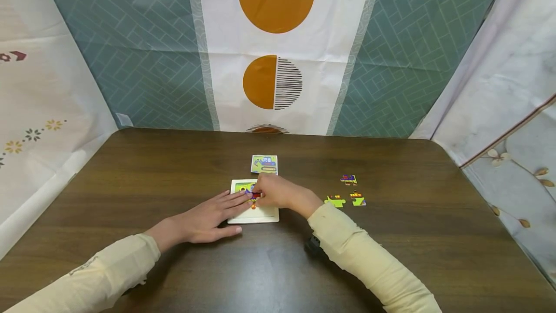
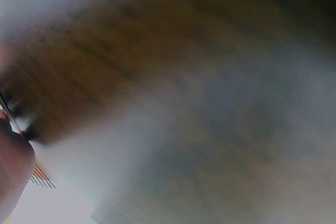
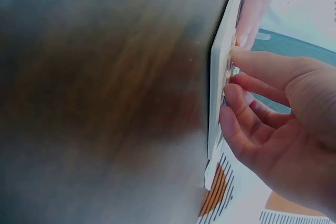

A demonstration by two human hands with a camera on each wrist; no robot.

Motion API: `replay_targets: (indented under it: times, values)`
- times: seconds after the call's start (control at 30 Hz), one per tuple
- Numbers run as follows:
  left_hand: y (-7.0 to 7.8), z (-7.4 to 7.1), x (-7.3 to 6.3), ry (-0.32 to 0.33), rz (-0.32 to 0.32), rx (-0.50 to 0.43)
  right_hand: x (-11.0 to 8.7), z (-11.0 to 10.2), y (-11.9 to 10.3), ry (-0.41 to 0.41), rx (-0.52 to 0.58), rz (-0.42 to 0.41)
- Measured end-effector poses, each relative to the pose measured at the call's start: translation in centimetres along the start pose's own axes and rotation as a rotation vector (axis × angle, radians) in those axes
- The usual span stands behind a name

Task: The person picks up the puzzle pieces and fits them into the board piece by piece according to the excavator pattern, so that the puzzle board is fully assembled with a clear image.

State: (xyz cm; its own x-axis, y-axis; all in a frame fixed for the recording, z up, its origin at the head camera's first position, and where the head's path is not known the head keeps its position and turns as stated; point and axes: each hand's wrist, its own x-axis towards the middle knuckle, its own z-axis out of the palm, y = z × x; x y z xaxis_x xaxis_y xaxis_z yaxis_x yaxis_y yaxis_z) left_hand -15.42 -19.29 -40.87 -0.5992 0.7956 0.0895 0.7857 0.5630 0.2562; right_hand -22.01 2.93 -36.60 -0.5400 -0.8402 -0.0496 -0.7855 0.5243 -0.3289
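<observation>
A white puzzle tray [image 1: 266, 216] lies on the table, its upper part filled with green, yellow and blue picture pieces. My left hand [image 1: 212, 219] lies flat with straight fingers over the tray's left side, fingertips on the pieces. From the right, my right hand [image 1: 278, 192] pinches a dark red and blue puzzle piece [image 1: 254, 197] at the middle of the tray. The right wrist view has the thumb and curled fingers of this hand [image 3: 278, 108] right at the tray's face [image 3: 218, 77]. Just part of the left hand [image 2: 14, 166] shows in the blurred left wrist view.
Behind the tray lies a picture card [image 1: 264, 164] with a blue and yellow vehicle. Three loose puzzle pieces lie to the right: a purple one [image 1: 349, 179], a green one [image 1: 335, 201] and another green one [image 1: 358, 200]. A patterned cloth [image 1: 165, 86] hangs beyond the brown table [image 1: 173, 158].
</observation>
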Motion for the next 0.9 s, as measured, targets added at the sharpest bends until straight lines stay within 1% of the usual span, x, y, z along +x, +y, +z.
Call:
replay_targets:
  times: [0.13, 0.33, 0.4, 0.47, 0.67, 0.9]
  values:
    - [0.1, -0.1, 0.0, -0.012, -0.012, -0.009, -0.1, 0.0, 0.1, 0.006, 0.002, 0.002]
    - [0.2, -0.2, 0.0, -0.034, -0.038, -0.028, -0.6, -0.5, 0.3, 0.047, 0.038, -0.041]
    - [0.2, -0.2, 0.0, -0.04, -0.047, -0.034, -0.8, -0.6, 0.5, 0.06, 0.056, -0.039]
    - [0.2, -0.2, 0.0, -0.043, -0.053, -0.039, -1.0, -0.7, 0.8, 0.069, 0.076, -0.016]
    - [0.1, -0.2, 0.0, -0.053, -0.064, -0.041, -1.9, -1.5, 1.7, 0.071, 0.108, 0.09]
    - [0.1, -0.3, 0.0, -0.076, -0.081, -0.042, -3.5, -2.4, 2.9, 0.115, 0.138, 0.151]
